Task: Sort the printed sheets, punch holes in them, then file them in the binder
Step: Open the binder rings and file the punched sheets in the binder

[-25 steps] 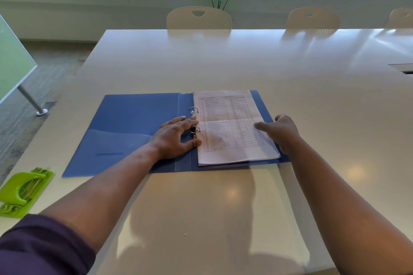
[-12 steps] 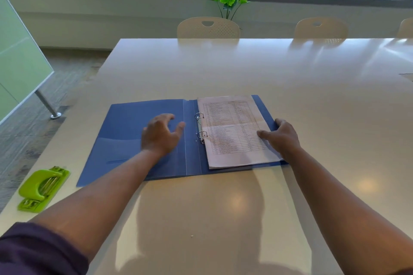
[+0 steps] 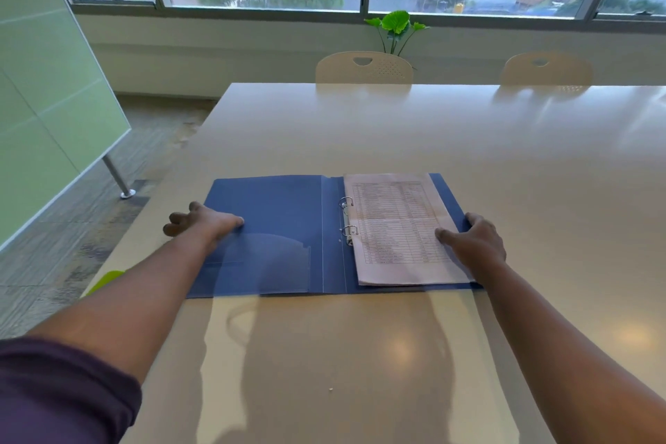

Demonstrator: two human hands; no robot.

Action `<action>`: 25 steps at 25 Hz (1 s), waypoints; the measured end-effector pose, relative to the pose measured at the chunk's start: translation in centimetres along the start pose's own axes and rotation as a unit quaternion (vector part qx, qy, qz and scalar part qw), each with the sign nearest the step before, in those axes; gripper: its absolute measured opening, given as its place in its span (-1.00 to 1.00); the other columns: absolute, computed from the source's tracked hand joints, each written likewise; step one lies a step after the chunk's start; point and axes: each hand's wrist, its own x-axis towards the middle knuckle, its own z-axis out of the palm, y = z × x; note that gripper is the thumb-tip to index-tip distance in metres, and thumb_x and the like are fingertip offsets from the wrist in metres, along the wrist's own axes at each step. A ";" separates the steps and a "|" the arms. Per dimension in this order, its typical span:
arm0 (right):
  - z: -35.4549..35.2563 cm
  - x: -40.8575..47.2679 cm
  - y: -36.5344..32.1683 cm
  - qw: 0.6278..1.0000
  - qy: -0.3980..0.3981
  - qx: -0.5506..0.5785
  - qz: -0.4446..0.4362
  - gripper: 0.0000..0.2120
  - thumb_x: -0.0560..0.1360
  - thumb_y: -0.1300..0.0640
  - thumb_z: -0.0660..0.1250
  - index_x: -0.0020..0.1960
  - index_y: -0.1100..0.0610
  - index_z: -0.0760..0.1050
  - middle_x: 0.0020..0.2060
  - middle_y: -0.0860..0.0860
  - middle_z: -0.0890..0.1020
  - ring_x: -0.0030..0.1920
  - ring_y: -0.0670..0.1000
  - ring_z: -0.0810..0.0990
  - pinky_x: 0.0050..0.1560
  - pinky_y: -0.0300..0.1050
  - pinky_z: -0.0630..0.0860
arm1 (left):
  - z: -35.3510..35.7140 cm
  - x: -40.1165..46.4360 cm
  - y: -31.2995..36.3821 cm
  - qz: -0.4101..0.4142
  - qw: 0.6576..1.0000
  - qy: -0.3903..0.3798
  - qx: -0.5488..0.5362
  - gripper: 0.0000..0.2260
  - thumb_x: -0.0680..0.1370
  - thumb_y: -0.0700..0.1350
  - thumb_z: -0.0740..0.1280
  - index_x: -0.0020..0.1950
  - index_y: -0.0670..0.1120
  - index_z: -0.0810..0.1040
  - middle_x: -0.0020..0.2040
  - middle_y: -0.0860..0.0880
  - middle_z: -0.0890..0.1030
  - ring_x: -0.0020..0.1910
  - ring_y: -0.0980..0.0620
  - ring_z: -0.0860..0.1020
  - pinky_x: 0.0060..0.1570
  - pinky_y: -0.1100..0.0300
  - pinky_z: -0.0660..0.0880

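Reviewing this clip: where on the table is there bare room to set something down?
Bare table runs from the binder to the far chairs, and rightwards past the right hand. The near strip between both forearms is bare too. Crowded: the binder, with sheets on its rings and the left hand on its left edge.
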 end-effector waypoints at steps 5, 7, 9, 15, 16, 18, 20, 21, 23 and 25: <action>0.9 -0.5 0.2 0.998 0.036 -0.047 -0.029 -0.55 0.41 -0.19 0.45 0.15 0.07 0.50 0.08 0.09 0.60 0.08 0.18 0.58 0.08 0.13 0.57 | -1.5 2.9 -0.8 -0.003 0.995 -0.002 -0.097 -0.22 0.15 0.17 0.62 0.23 -0.20 0.53 0.15 -0.24 0.60 0.06 -0.23 0.57 0.10 -0.02 0.58; 1.0 -0.4 0.3 0.997 0.044 -0.060 -0.032 -0.52 0.42 -0.20 0.45 0.18 0.09 0.50 0.10 0.09 0.60 0.11 0.18 0.57 0.10 0.12 0.56 | -3.0 2.9 -0.3 0.041 0.994 0.007 -0.104 -0.45 0.27 0.06 0.63 0.08 -0.25 0.60 -0.14 -0.19 0.63 -0.18 -0.14 0.60 0.05 -0.02 0.62; 1.2 -0.4 0.4 0.996 0.049 -0.071 -0.036 -0.49 0.44 -0.19 0.45 0.22 0.12 0.50 0.13 0.10 0.59 0.14 0.20 0.56 0.12 0.10 0.54 | -5.1 2.3 1.0 0.083 0.994 0.018 -0.072 -0.63 0.38 0.00 0.57 -0.03 -0.24 0.60 -0.25 -0.17 0.59 -0.26 -0.12 0.59 -0.05 0.02 0.58; 1.4 -0.5 0.3 0.996 0.049 -0.071 -0.023 -0.46 0.44 -0.21 0.42 0.26 0.12 0.51 0.17 0.09 0.59 0.17 0.20 0.54 0.14 0.10 0.53 | -10.3 -1.5 5.5 0.179 0.979 0.053 0.077 -0.86 0.45 -0.14 0.32 -0.07 -0.19 0.52 -0.17 -0.21 0.60 -0.15 -0.18 0.60 -0.20 0.15 0.43; 1.4 -0.5 0.2 0.997 0.046 -0.067 -0.017 -0.47 0.44 -0.21 0.42 0.26 0.10 0.51 0.17 0.09 0.59 0.18 0.20 0.53 0.14 0.09 0.53 | -11.1 -2.1 6.2 0.199 0.976 0.049 0.079 -0.87 0.46 -0.15 0.30 -0.07 -0.20 0.51 -0.16 -0.21 0.60 -0.18 -0.16 0.59 -0.22 0.15 0.42; 1.3 -0.7 0.0 0.997 0.040 -0.058 -0.007 -0.51 0.45 -0.20 0.39 0.24 0.08 0.51 0.15 0.08 0.60 0.18 0.20 0.52 0.12 0.08 0.52 | -12.8 -3.2 7.8 0.247 0.968 0.007 0.042 -0.84 0.46 -0.16 0.29 -0.04 -0.23 0.54 -0.09 -0.24 0.62 -0.17 -0.16 0.61 -0.21 0.14 0.46; 1.1 -0.7 -0.3 0.999 0.038 -0.034 0.007 -0.57 0.49 -0.19 0.35 0.21 0.08 0.52 0.13 0.08 0.61 0.17 0.21 0.51 0.09 0.06 0.49 | -14.2 -4.5 9.5 0.289 0.954 -0.067 -0.040 -0.77 0.42 -0.17 0.31 0.02 -0.25 0.56 -0.08 -0.23 0.62 -0.20 -0.15 0.60 -0.24 0.10 0.48; 1.2 -0.5 -0.2 0.999 0.029 -0.007 0.017 -0.58 0.50 -0.18 0.33 0.21 0.08 0.53 0.11 0.08 0.62 0.16 0.21 0.52 0.08 0.05 0.47 | -14.8 -5.5 10.2 0.310 0.941 -0.107 -0.082 -0.79 0.45 -0.18 0.32 0.04 -0.24 0.56 -0.11 -0.19 0.59 -0.24 -0.12 0.57 -0.29 0.13 0.45; 0.8 -0.4 -0.5 0.997 0.002 0.077 0.030 -0.58 0.53 -0.18 0.32 0.21 0.11 0.55 0.02 0.06 0.63 0.06 0.15 0.56 0.05 0.04 0.49 | -15.3 -8.5 11.5 0.337 0.910 -0.173 -0.168 -0.86 0.57 -0.15 0.31 0.09 -0.12 0.60 -0.12 -0.10 0.57 -0.33 -0.07 0.53 -0.36 0.21 0.47; 0.0 -0.5 -1.1 0.977 -0.031 0.207 0.044 -0.54 0.53 -0.18 0.33 0.07 0.23 0.58 -0.10 0.12 0.63 -0.13 0.07 0.55 -0.04 0.03 0.50 | -14.8 -11.6 12.2 0.341 0.876 -0.246 -0.236 -0.79 0.63 0.00 0.28 0.17 -0.04 0.64 -0.08 -0.01 0.64 -0.39 0.00 0.59 -0.32 0.19 0.55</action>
